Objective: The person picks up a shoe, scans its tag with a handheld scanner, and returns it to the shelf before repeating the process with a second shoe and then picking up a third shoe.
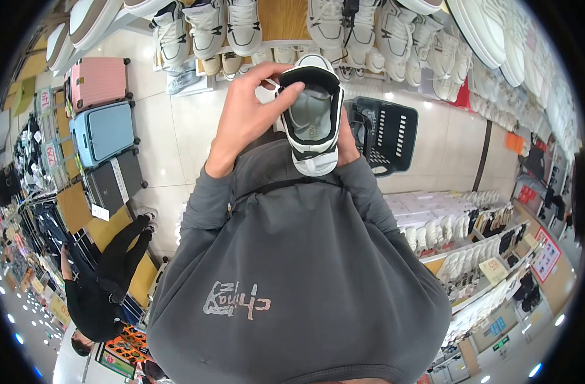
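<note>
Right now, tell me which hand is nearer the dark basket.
Right. The right hand appears just left of the basket; the left hand is farther, across the shoe.

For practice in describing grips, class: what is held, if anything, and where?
A shoe: left hand on the opening's rim, thumb inside; right hand against its side.

There are three suitcases (pixel 105 132), one basket (pixel 392 136) and one held shoe (pixel 312 118).
</note>
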Available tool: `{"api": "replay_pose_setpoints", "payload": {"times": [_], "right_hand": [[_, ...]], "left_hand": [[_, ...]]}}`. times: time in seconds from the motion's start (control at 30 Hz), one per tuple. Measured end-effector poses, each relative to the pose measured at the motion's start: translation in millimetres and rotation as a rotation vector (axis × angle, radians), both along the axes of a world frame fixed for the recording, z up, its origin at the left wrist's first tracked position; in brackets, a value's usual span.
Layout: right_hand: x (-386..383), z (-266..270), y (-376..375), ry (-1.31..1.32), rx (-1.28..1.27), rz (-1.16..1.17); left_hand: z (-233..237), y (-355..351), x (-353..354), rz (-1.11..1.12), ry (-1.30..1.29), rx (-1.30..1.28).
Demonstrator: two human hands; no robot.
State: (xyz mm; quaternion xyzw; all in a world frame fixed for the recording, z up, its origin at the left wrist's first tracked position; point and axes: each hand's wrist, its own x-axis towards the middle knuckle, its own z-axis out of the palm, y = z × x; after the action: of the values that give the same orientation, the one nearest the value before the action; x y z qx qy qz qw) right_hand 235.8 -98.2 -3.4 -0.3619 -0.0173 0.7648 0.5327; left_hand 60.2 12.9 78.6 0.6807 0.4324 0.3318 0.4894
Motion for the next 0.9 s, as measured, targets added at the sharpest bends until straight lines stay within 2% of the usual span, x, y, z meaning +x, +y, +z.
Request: {"api": "replay_pose_setpoints", "payload": {"times": [0.17,0.23,0.43,0.57,0.9], "right_hand": [[0.8,-27.8,0.3,0.201,0.030,0.090],[-2.2,-20.7,0.6,0.184,-0.027,0.051],[-2.1,-32.1,-1.5,0.158,-0.038,0.060],[-2.4,-30.0,-2.8,0.200,-0.037,0.038],[-0.5,-26.4,-3.4,0.118,-0.028,0.044]], "left_hand": [[9.0,12.9,1.4,-0.044,0.184,0.022],[4.8,14.9,2.2,-0.045,0.222,0.019],[3.0,10.7,9.2,0.023,0.175,-0.022],[1.5,8.0,9.5,0.027,0.155,0.003],[0.7,4.2,11.3,0.013,0.124,0.045]]}}
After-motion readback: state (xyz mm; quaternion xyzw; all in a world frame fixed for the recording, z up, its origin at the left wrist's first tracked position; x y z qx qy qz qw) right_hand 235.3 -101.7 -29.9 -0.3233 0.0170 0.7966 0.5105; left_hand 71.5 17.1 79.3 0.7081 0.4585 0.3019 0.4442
